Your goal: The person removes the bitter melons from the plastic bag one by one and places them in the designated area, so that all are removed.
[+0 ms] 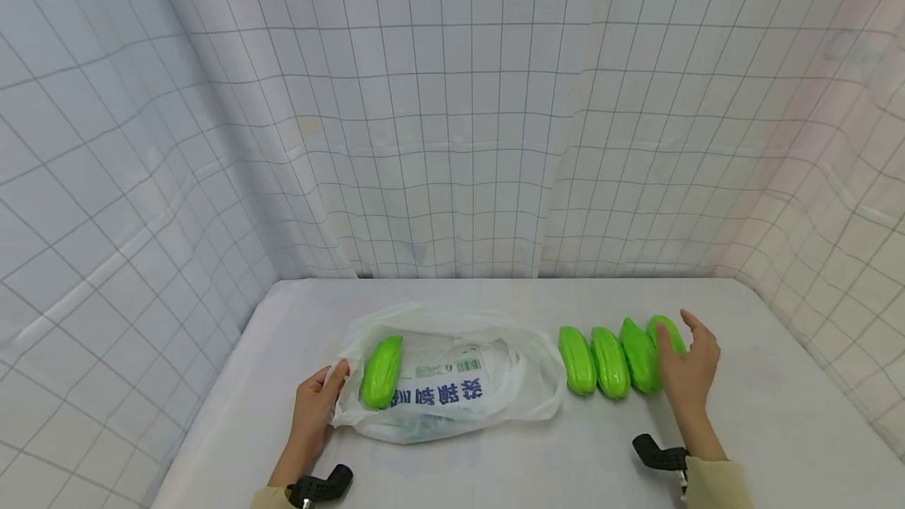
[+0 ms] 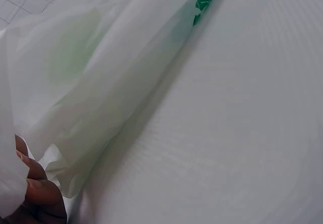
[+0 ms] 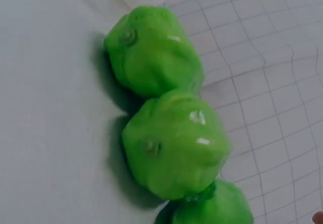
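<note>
A white, semi-transparent plastic bag [image 1: 495, 336] lies with its mouth spread wide. My left hand [image 1: 314, 407] pinches its left edge; in the left wrist view, curled fingers [image 2: 43, 191] show against the thin plastic of the bag [image 2: 126, 77]. Inside the bag, at its left end, sits one shiny green ridged gourd [image 1: 382, 373]. Several more such gourds [image 1: 610, 362] stand side by side just right of the bag. My right hand [image 1: 689, 371] is at the rightmost gourd [image 1: 663, 328], its thumb overlapping it in the head view, thumb and fingers spread apart.
A white-covered table [image 1: 530, 462] bears everything. White grid-patterned curtains [image 1: 452, 140] hang behind it and along both sides. Blue printed characters and a barcode show on the bag. Each wrist wears a black camera mount [image 1: 659, 454].
</note>
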### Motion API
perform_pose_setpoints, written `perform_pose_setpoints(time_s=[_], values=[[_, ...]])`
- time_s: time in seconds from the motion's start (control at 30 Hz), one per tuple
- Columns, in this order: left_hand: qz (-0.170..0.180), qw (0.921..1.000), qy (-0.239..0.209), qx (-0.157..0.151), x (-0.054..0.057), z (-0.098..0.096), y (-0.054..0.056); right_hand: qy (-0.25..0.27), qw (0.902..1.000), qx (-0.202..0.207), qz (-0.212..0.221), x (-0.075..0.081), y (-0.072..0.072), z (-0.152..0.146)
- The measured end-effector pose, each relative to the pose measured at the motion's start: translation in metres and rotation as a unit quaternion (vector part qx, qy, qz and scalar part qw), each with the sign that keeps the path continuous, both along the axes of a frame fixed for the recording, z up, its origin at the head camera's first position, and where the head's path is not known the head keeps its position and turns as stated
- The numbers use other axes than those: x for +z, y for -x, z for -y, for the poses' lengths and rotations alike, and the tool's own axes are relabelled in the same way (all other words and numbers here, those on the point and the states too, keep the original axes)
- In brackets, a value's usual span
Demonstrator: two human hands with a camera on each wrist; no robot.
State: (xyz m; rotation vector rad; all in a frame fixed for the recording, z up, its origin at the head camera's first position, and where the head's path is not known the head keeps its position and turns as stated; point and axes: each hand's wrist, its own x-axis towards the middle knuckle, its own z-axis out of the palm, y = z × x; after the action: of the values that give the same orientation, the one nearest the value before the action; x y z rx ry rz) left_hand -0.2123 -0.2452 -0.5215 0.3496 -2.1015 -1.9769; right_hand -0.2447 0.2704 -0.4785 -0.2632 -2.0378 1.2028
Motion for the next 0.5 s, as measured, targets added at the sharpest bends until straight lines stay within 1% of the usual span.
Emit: perform_pose_setpoints(time_s=[0.13,0.27,0.5], values=[[0.006,1.0,-0.001,0.0,0.001,0.0,0.0,0.007,0.9996,0.026,-0.014,0.009,-0.003,0.015],[0.006,1.0,0.001,-0.003,0.004,-0.001,-0.002,0.008,0.9977,0.056,-0.037,0.015,-0.007,0.031],[0.007,1.0,0.003,-0.002,0.005,-0.002,-0.003,0.001,0.9903,0.124,-0.064,0.028,-0.015,0.059]])
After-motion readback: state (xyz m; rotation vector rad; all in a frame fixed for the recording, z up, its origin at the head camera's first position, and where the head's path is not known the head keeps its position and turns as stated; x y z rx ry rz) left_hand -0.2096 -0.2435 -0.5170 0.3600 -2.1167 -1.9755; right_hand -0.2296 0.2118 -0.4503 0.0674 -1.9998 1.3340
